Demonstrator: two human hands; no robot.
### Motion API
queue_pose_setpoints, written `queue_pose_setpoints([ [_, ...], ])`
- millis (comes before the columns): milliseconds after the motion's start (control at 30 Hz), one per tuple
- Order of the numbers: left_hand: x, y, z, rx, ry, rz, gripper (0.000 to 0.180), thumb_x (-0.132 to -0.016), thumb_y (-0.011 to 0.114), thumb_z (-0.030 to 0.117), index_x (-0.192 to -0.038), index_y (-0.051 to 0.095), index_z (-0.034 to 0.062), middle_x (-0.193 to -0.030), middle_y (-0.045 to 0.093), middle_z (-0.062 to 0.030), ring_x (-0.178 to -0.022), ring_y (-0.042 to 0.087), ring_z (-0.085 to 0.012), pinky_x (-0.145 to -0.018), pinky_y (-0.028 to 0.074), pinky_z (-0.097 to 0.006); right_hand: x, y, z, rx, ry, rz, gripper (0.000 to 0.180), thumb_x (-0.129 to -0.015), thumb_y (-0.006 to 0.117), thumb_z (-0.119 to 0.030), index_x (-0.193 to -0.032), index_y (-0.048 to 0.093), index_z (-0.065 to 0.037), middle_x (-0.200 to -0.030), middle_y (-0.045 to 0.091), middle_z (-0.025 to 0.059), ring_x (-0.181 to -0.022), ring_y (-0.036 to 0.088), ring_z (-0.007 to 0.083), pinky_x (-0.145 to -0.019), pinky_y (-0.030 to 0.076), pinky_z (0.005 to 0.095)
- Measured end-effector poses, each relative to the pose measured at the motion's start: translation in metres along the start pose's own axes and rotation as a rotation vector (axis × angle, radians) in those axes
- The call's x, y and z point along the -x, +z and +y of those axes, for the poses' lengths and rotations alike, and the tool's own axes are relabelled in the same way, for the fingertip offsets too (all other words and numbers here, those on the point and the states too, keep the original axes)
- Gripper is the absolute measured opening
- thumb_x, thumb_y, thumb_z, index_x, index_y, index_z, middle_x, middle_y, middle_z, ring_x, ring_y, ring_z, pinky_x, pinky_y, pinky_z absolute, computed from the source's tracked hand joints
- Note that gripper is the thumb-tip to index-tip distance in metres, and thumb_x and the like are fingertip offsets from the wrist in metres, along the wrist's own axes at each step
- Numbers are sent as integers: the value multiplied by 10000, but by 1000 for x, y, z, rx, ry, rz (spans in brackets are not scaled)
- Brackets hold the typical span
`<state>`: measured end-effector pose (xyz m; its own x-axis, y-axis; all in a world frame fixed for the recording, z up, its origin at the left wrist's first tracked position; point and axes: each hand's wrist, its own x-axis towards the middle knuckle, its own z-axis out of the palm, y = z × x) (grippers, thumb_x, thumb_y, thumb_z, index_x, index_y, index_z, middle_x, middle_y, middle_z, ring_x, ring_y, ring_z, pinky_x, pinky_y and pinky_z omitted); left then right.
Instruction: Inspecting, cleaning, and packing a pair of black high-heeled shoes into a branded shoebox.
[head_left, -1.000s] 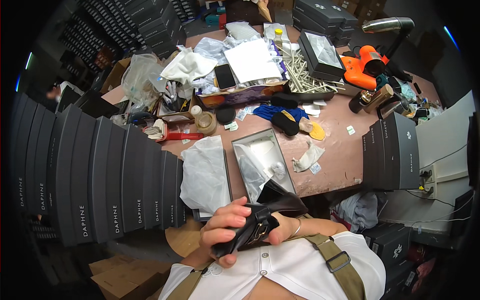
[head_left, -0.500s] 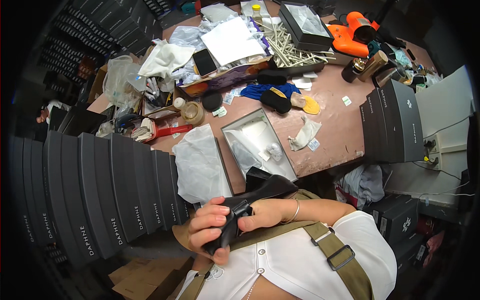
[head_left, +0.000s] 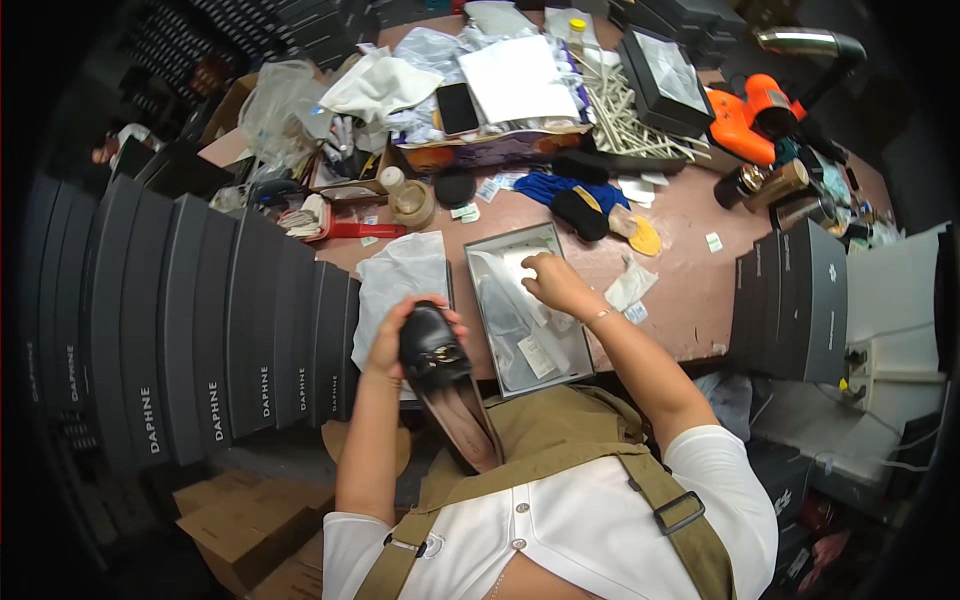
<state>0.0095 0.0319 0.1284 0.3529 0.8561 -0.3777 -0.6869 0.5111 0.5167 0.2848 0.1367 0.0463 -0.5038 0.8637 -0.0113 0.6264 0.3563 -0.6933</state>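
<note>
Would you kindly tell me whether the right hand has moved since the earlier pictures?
Yes. Judged against the open box, the right hand has moved forward, from short of the box's near edge to over the box.

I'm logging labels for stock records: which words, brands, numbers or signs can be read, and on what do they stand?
Wording is left uncopied here.
Dark grey boxes at left: pale lettering, readable on several.
Dark grey boxes at right: pale emblem; lettering too blurred.
White slip in the open box: print too small.
Small slips on the table: too small.
Black shoe: nothing readable.
</note>
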Motion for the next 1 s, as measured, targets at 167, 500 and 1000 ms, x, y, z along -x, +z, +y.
queue_pose_setpoints([
  [167,25,29,-49,206,-25,133,670,-983,361,541,-1392,392,11,-1286,543,-218,-1144,572,-352,-1011,444,-476,-39,60,58,410,102,-94,370,-768,694,-160,-1106,585,-56,-1092,580,216,-919,647,367,-827,515,457],
  [500,54,-2,-89,557,198,214,674,-990,315,530,-1366,417,-19,-1299,538,-229,-1175,546,-379,-1001,442,-495,20,-50,-76,-322,-78,33,54,-834,660,-39,-873,643,-7,-779,644,118,-672,631,223,-629,494,286],
  [1000,10,38,-88,314,32,268,612,-979,372,550,-1305,497,47,-1250,584,-132,-1150,560,-275,-1002,434,-434,94,-47,-138,203,-450,-173,84,-753,617,-96,-827,618,-56,-817,574,82,-730,582,258,-682,487,375],
])
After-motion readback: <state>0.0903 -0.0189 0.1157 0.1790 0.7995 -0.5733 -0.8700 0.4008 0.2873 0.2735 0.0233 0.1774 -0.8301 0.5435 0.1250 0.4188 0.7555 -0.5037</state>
